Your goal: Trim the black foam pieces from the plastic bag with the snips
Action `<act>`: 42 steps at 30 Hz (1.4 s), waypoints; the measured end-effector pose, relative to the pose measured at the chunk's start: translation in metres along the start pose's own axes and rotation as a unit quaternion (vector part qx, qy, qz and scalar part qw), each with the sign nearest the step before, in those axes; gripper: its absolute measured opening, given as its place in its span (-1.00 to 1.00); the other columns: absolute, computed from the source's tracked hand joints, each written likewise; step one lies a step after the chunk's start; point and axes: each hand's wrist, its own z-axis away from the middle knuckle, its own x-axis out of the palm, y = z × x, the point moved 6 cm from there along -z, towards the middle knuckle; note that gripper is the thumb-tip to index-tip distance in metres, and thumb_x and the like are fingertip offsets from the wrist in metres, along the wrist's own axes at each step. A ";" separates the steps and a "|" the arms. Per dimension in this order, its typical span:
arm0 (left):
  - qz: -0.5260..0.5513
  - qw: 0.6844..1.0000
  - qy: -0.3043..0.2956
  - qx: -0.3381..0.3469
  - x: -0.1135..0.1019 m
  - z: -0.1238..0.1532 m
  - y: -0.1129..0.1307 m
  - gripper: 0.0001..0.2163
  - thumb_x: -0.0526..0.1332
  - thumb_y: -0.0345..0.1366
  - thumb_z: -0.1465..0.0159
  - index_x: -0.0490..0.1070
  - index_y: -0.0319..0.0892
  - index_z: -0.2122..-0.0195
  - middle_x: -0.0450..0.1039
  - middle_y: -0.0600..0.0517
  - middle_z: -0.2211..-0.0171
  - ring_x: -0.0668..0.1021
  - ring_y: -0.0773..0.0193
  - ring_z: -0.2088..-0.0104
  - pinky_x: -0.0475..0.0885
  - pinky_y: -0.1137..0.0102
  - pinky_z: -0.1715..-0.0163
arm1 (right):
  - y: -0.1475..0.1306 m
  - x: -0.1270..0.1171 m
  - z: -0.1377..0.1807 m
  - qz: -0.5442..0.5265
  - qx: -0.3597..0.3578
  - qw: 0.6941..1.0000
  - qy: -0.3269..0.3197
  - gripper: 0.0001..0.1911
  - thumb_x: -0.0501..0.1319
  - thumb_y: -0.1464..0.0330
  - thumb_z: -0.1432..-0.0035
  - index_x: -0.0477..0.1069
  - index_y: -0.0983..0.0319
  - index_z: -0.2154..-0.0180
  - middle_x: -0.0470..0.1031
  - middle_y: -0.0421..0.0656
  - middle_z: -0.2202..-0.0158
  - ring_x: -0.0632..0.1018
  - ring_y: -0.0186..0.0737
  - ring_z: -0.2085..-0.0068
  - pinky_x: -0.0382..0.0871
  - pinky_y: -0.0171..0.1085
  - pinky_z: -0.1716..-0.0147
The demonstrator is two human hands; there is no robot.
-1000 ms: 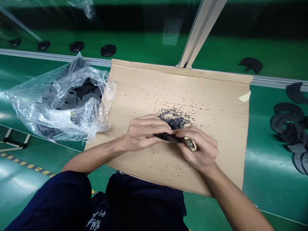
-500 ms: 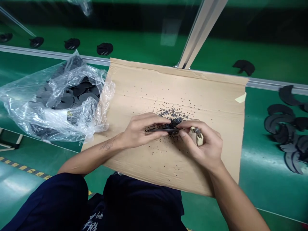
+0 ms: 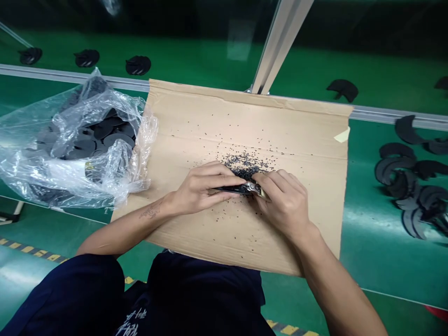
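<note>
My left hand [image 3: 203, 187] pinches a thin black plastic part [image 3: 229, 188], seen nearly edge-on, between thumb and fingers. In my right hand [image 3: 285, 198] is a small pair of nippers [image 3: 252, 187] with a metal head and pale handles, fingers closed round the grips. The nippers' jaws are at the right end of the black part; whether they bite on it I cannot tell. Beneath and behind the hands lies a heap of tiny black offcuts [image 3: 245, 164], scattered over a cardboard sheet [image 3: 196, 240].
To the left, a clear plastic bag [image 3: 75, 149] holds many flat black parts. Curved black pieces [image 3: 397, 168] lie in a pile on the green table [image 3: 364, 219] at the right. Several more black pieces [image 3: 138, 65] sit beyond the metal rail, near an upright post [image 3: 276, 51].
My right hand has turned the nippers from within the palm, head now forward, and brought their jaws to the black part. The left hand keeps its hold. The whole view has shifted slightly.
</note>
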 end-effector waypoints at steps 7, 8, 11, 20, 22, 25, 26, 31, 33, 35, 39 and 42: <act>0.014 1.000 -0.004 0.002 0.002 0.002 0.000 -0.78 0.33 -0.32 -0.33 0.56 -0.14 0.01 0.60 -0.01 0.27 0.57 0.36 0.29 0.49 0.41 0.29 | -0.003 -0.005 0.000 0.053 -0.034 0.998 0.006 -0.83 0.15 0.56 -0.26 0.47 0.25 0.32 0.42 -0.21 0.56 0.34 -0.28 0.47 0.20 -0.25 0.44; 0.015 1.000 -0.004 0.000 0.002 0.002 0.000 -0.78 0.34 -0.32 -0.32 0.56 -0.14 0.01 0.60 -0.01 0.27 0.57 0.36 0.29 0.49 0.41 0.30 | -0.003 -0.004 0.001 0.046 -0.032 0.998 0.003 -0.80 0.13 0.58 -0.25 0.46 0.24 0.34 0.41 -0.22 0.57 0.33 -0.29 0.48 0.20 -0.25 0.45; 0.007 1.000 -0.008 -0.006 0.001 0.001 -0.001 -0.78 0.35 -0.33 -0.31 0.56 -0.17 0.02 0.62 -0.03 0.24 0.58 0.34 0.28 0.49 0.40 0.29 | 0.000 -0.001 0.002 -0.008 -0.007 1.000 -0.005 -0.79 0.12 0.56 -0.26 0.46 0.24 0.36 0.46 -0.20 0.54 0.37 -0.32 0.48 0.22 -0.28 0.45; -0.034 0.999 -0.022 -0.006 -0.001 -0.002 -0.002 -0.78 0.36 -0.32 -0.30 0.54 -0.14 0.03 0.62 -0.02 0.21 0.60 0.31 0.23 0.51 0.37 0.23 | 0.009 0.007 0.004 0.045 0.061 0.997 -0.033 -0.83 0.14 0.55 -0.19 0.47 0.25 0.24 0.53 -0.13 0.43 0.42 -0.22 0.40 0.20 -0.23 0.42; -0.044 0.998 -0.036 -0.006 0.002 -0.001 -0.003 -0.77 0.33 -0.33 -0.32 0.53 -0.14 -0.01 0.61 -0.02 0.21 0.59 0.32 0.22 0.52 0.38 0.22 | 0.005 0.008 0.003 0.066 0.046 0.996 -0.042 -0.79 0.12 0.57 -0.18 0.47 0.25 0.21 0.53 -0.12 0.42 0.42 -0.20 0.38 0.19 -0.22 0.41; -0.070 0.997 -0.018 -0.004 0.000 -0.001 -0.004 -0.75 0.32 -0.31 -0.33 0.51 -0.12 -0.03 0.61 0.00 0.23 0.59 0.32 0.24 0.53 0.37 0.23 | 0.006 0.008 0.003 0.059 0.049 0.996 -0.047 -0.76 0.12 0.57 -0.20 0.47 0.25 0.16 0.54 -0.11 0.40 0.43 -0.19 0.37 0.19 -0.21 0.40; -0.071 0.997 -0.006 -0.007 -0.002 -0.001 -0.005 -0.75 0.32 -0.30 -0.33 0.51 -0.13 -0.03 0.61 0.00 0.23 0.59 0.32 0.24 0.53 0.37 0.23 | 0.008 0.008 0.003 0.039 0.059 0.996 -0.046 -0.78 0.13 0.55 -0.21 0.48 0.25 0.16 0.55 -0.10 0.39 0.44 -0.19 0.36 0.21 -0.21 0.40; -0.026 0.998 0.031 -0.055 -0.009 -0.001 -0.009 -0.80 0.34 -0.27 -0.31 0.52 -0.20 0.07 0.62 -0.04 0.20 0.62 0.30 0.19 0.57 0.37 0.19 | 0.014 0.009 0.002 -0.222 0.140 0.964 -0.037 -0.84 0.26 0.34 -0.25 0.48 0.25 0.13 0.59 -0.10 0.29 0.54 -0.19 0.32 0.39 -0.22 0.34; -0.007 0.998 0.022 -0.055 -0.007 0.000 -0.008 -0.83 0.36 -0.30 -0.29 0.50 -0.23 0.14 0.61 -0.05 0.21 0.63 0.29 0.16 0.58 0.36 0.14 | 0.012 0.008 0.001 -0.277 0.149 0.949 -0.026 -0.86 0.28 0.32 -0.25 0.47 0.22 0.17 0.58 -0.13 0.31 0.54 -0.22 0.34 0.40 -0.24 0.36; -0.019 0.999 0.001 -0.032 -0.003 0.001 -0.006 -0.87 0.34 -0.36 -0.30 0.48 -0.23 0.15 0.61 -0.05 0.20 0.63 0.28 0.13 0.59 0.34 0.09 | 0.007 0.006 0.000 -0.254 0.119 0.960 -0.010 -0.94 0.25 0.38 -0.26 0.47 0.23 0.22 0.56 -0.14 0.36 0.52 -0.24 0.37 0.39 -0.25 0.38; -0.153 0.987 -0.037 0.017 0.006 0.005 -0.005 -0.74 0.20 -0.51 -0.33 0.44 -0.21 -0.04 0.57 -0.08 0.09 0.61 0.25 0.07 0.58 0.31 0.07 | -0.004 0.002 0.001 -0.154 0.039 0.987 0.012 -0.87 0.16 0.52 -0.26 0.48 0.24 0.26 0.53 -0.13 0.43 0.45 -0.25 0.42 0.32 -0.23 0.41; -0.234 0.971 -0.041 0.035 0.009 0.008 -0.007 -0.70 0.15 -0.54 -0.33 0.45 -0.17 -0.04 0.56 -0.06 0.10 0.58 0.24 0.10 0.57 0.30 0.11 | -0.007 -0.002 0.000 -0.228 0.033 0.973 0.007 -0.92 0.21 0.48 -0.25 0.47 0.22 0.25 0.53 -0.15 0.43 0.48 -0.25 0.41 0.35 -0.23 0.41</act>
